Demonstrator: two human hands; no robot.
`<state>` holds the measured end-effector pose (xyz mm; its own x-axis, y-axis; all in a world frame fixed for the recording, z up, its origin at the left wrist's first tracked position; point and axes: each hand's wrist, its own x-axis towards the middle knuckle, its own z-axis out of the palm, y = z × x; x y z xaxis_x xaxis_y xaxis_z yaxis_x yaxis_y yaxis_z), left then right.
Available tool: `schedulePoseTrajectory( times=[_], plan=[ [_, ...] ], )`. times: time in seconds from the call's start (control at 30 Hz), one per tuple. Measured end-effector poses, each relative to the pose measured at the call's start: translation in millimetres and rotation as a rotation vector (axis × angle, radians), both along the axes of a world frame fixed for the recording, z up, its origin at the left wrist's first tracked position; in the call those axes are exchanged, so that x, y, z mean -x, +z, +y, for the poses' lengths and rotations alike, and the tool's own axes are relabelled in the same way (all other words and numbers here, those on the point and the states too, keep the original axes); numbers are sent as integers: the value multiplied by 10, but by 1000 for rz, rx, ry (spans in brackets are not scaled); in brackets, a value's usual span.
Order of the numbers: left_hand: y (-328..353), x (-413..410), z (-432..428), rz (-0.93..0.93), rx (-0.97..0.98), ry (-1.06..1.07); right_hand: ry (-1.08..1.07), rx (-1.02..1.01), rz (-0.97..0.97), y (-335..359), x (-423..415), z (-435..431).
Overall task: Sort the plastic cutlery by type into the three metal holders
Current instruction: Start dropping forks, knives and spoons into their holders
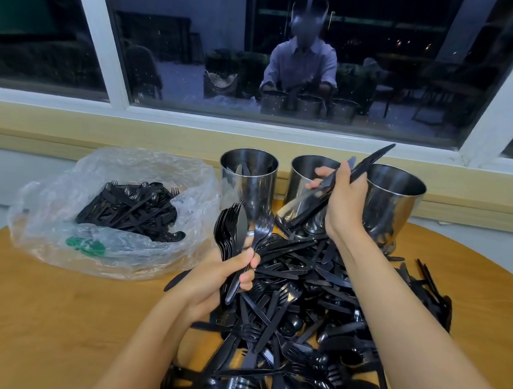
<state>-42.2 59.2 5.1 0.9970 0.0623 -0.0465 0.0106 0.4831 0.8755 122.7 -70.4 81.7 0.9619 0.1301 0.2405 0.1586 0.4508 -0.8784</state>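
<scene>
A big heap of black plastic cutlery [308, 316] covers the wooden table in front of me. Three shiny metal holders stand behind it: the left holder [248, 182], the middle holder [305, 179] and the right holder [394, 201]. A knife tip shows inside the left holder. My left hand [215, 275] grips a bunch of forks and a knife [235, 238], held upright over the heap. My right hand [342, 199] is raised in front of the middle holder and holds several knives [366, 164] slanting up to the right.
A crumpled clear plastic bag [111, 210] with more black cutlery lies at the left of the table. A window ledge [163, 130] runs behind the holders. The dark window [300, 62] reflects a person and the holders.
</scene>
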Motion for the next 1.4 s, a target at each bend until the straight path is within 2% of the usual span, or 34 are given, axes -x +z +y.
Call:
schedulePoseTrajectory(
  times=[0.07, 0.27, 0.37, 0.47, 0.57, 0.63, 0.7, 0.8, 0.87, 0.93, 1.03, 1.17, 1.27, 1.4],
  plan=[
    [-19, -9, 7, 9, -25, 28, 37, 27, -15, 47, 33, -54],
    [-85, -76, -56, 14, -297, 101, 434, 850, -137, 1, 391, 77],
    [-105, -93, -53, 32, -421, 98, 530, 1031, -155, -68, 461, 159],
    [-104, -95, -27, 42, -428, 125, 487, 897, -90, -146, 482, 168],
    [-109, -76, 0, 54, -447, 123, 272, 592, 7, -142, 450, 118],
    [-118, -53, -8, 70, -400, 132, 160, 473, 27, -85, 377, 57],
    [-125, -23, -26, 101, -341, 161, 104, 413, 38, -24, 328, -20],
    [-109, 43, -69, 112, -295, 193, 26, 439, 27, -17, 350, -186],
    [-66, 98, -134, 106, -291, 201, 44, 363, 40, -40, 412, -326],
    [-29, 164, -236, 93, -283, 206, 161, 249, 116, -76, 517, -529],
    [28, 297, -461, 93, -270, 205, 261, 370, 160, -204, 806, -877],
    [34, 473, -828, 98, -273, 197, 82, 458, 139, -530, 1267, -1224],
    [-1, 558, -1075, 115, -266, 158, -43, 384, 42, -644, 1520, -1407],
    [-33, 586, -1314, 121, -256, 121, -75, 351, -40, -846, 1749, -1509]
  ],
)
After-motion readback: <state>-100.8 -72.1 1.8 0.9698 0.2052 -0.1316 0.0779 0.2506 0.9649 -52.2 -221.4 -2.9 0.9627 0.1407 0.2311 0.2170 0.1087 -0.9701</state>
